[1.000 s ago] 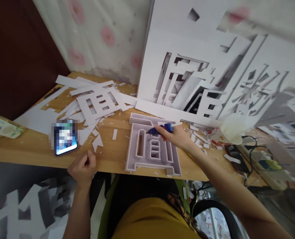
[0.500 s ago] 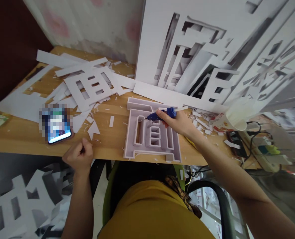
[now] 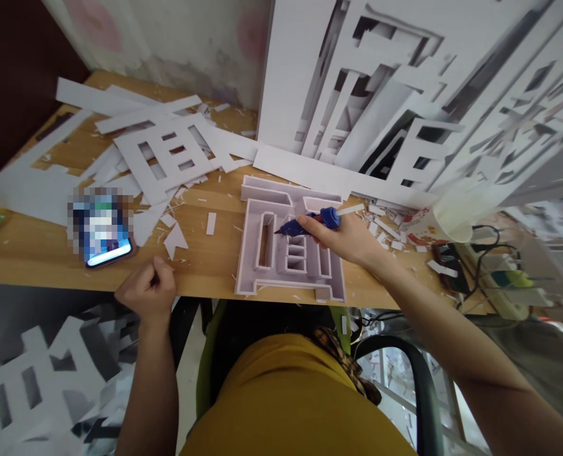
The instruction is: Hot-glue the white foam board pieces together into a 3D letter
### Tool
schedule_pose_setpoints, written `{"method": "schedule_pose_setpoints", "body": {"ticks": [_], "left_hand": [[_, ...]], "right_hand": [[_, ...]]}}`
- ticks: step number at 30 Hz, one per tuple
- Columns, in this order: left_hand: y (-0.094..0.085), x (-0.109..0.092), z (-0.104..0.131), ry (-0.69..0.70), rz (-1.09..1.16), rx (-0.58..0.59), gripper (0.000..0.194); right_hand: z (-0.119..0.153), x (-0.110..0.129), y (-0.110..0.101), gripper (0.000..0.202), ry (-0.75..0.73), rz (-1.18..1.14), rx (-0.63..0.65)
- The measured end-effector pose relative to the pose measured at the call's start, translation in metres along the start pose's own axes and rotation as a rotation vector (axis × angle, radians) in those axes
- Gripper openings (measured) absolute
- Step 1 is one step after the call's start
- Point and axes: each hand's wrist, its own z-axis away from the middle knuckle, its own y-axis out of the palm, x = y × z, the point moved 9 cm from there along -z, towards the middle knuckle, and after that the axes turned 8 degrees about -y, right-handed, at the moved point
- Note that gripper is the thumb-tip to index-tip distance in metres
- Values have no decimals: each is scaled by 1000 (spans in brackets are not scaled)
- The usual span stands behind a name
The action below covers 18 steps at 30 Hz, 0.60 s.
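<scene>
The right hand (image 3: 346, 238) is gripping a blue tool (image 3: 290, 227), edging along the white frame (image 3: 288, 278). The left hand (image 3: 148, 288) is staying fisted

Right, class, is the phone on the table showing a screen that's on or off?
On: the phone is lit, with a bright white strip glowing along its near edge.

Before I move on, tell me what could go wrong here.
The right hand holds the blue tool with its tip over the white walled piece; a slip could mark or knock its thin walls.
The phone lies near the front edge of the table, close to the left hand, so a stray nudge might push it off.
</scene>
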Motion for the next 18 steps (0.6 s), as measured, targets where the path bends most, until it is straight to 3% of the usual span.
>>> {"method": "schedule_pose_setpoints", "body": {"ticks": [12,18], "left_hand": [[2,4,-2,-43,-40,7,47],[3,5,-1,-35,-26,16,45]], "right_hand": [[5,12,5,58,-133,-32,6],[9,13,4,58,-127,-41,10]]}}
